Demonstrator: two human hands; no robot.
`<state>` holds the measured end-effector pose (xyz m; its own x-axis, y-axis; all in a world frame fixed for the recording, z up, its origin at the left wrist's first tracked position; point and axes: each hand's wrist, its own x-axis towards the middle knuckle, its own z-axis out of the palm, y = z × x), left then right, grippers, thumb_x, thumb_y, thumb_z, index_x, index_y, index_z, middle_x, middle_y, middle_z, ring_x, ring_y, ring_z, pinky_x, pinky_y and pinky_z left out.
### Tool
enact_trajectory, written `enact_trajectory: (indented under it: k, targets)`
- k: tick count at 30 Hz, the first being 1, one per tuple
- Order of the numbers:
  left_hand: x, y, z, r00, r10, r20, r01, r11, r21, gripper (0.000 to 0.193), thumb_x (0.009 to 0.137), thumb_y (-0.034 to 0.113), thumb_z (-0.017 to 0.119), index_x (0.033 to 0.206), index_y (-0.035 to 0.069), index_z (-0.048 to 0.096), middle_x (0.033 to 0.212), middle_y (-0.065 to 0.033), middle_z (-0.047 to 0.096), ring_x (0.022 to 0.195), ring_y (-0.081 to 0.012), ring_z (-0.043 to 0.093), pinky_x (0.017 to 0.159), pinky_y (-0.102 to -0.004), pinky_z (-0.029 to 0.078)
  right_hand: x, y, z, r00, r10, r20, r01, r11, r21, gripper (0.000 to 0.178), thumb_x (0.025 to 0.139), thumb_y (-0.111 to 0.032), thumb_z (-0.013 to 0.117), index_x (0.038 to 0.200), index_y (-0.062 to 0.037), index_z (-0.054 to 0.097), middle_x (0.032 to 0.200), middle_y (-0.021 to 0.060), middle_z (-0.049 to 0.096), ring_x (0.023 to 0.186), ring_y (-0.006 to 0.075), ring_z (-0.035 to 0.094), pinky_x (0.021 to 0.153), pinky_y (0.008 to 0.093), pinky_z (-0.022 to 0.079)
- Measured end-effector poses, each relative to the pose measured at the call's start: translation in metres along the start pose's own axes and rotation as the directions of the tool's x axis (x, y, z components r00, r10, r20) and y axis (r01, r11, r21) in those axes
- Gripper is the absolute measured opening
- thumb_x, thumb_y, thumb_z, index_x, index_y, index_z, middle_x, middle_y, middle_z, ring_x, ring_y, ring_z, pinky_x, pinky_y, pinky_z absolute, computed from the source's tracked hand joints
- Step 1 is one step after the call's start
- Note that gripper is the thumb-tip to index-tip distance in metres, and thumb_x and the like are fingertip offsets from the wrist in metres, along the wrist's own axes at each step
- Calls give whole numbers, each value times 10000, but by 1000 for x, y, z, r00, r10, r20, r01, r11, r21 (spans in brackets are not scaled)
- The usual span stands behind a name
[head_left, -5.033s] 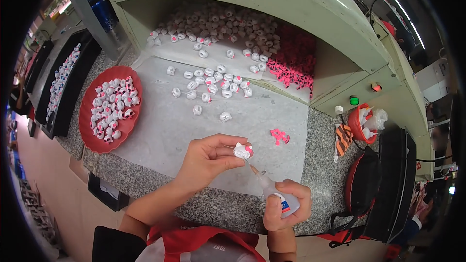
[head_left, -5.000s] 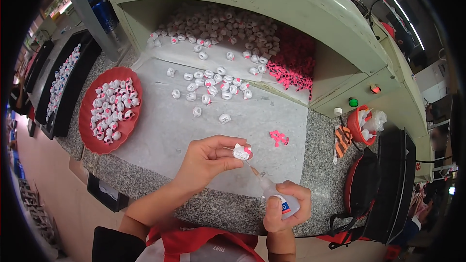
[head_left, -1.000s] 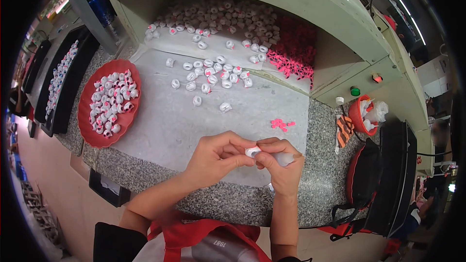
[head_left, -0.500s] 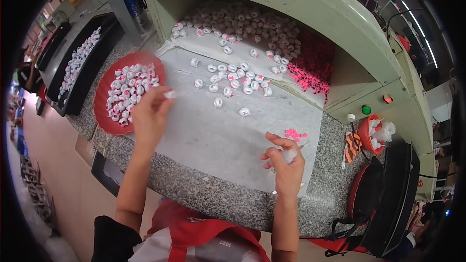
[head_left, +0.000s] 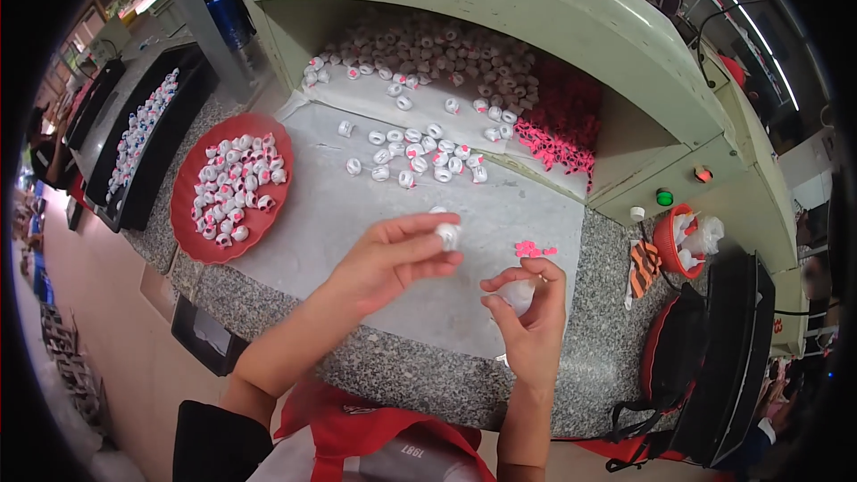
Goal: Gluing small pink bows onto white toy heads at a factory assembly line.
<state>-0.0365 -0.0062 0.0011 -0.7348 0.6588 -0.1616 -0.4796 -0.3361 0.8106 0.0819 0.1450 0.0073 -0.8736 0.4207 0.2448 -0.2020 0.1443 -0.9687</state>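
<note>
My left hand [head_left: 393, 257] is over the middle of a pale work sheet [head_left: 312, 241], its thumb and fingers pinching a small round white bead-like piece [head_left: 449, 236]. Just behind those fingertips, another white piece [head_left: 437, 210] is partly hidden. To the right, my right hand [head_left: 534, 317] curls around a small translucent white squeeze bottle [head_left: 516, 295]; the fingers cover part of it. Tiny pink pieces [head_left: 528, 250] lie on the sheet just beyond the right hand. Farther back are several loose white pieces [head_left: 415, 163], some with pink spots.
A red scalloped plate [head_left: 183, 223] full of white-and-pink pieces stands at left. A green cabinet [head_left: 625, 62] shelters heaps of white pieces [head_left: 446, 40] and pink pieces [head_left: 562, 129]. At right are an orange basket [head_left: 665, 236], a striped cloth [head_left: 643, 272] and a black bag [head_left: 674, 348].
My left hand has come from beside the red plate to the middle of the sheet, near my right hand, with a white piece in its fingers. The right hand still holds the bottle, slightly turned.
</note>
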Motion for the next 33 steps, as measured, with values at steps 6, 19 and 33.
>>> enact_trajectory:
  k: [6, 19, 33]
  targets:
    - [-14, -4, 29, 945, -269, 188, 322, 871, -371, 298, 833, 28, 508, 1130, 9, 498, 1037, -125, 556, 953, -242, 568, 742, -270, 505, -10, -32, -3, 951, 111, -290, -97, 993, 63, 329, 685, -81, 575, 976, 15, 456, 734, 87, 517, 534, 113, 511, 505, 208, 423]
    - [-21, -15, 35, 926, 374, 44, -342, 788, 512, 365, 685, -115, 615, 1019, -16, 508, 997, -102, 486, 889, -161, 543, 740, -257, 526, -31, -32, 2, 928, -330, -174, 254, 900, -356, 253, 653, -94, 628, 861, 26, 551, 741, 128, 611, 619, 190, 609, 572, 270, 486]
    - [-20, -18, 33, 879, 463, 110, -440, 702, 560, 301, 673, -121, 623, 934, -10, 524, 963, -111, 486, 872, -168, 548, 722, -262, 526, -29, -31, 7, 952, -278, -129, 210, 898, -386, 227, 713, -158, 606, 847, 13, 544, 759, 91, 582, 639, 133, 551, 586, 226, 438]
